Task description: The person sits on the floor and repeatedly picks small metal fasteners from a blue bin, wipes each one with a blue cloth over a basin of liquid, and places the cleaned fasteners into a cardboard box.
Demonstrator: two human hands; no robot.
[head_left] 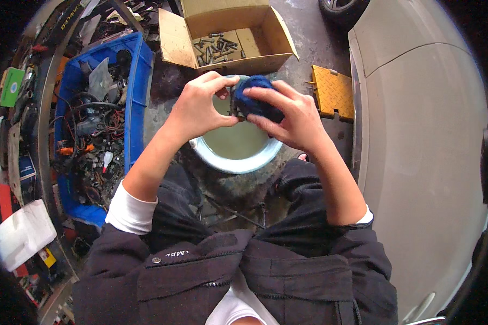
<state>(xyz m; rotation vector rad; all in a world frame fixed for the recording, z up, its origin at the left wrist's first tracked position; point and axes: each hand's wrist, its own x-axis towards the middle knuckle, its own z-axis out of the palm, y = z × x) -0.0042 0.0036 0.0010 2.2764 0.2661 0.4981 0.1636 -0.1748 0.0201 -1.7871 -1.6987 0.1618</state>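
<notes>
Workshop floor (pixel 303 30) is stretching around a pale round basin (pixel 236 164) of cloudy liquid (pixel 236 141), a cardboard box (pixel 255 64) of dark bolts (pixel 209 54) sitting just beyond. Over the basin, the left hand (pixel 196 105) is pinching a slim dark part (pixel 233 102) in its grip; the right hand (pixel 295 112) is holding a blue wad (pixel 255 84) against it.

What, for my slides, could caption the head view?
Left grip holds dark bolt-like part, right grip blue wad, above basin.
</notes>
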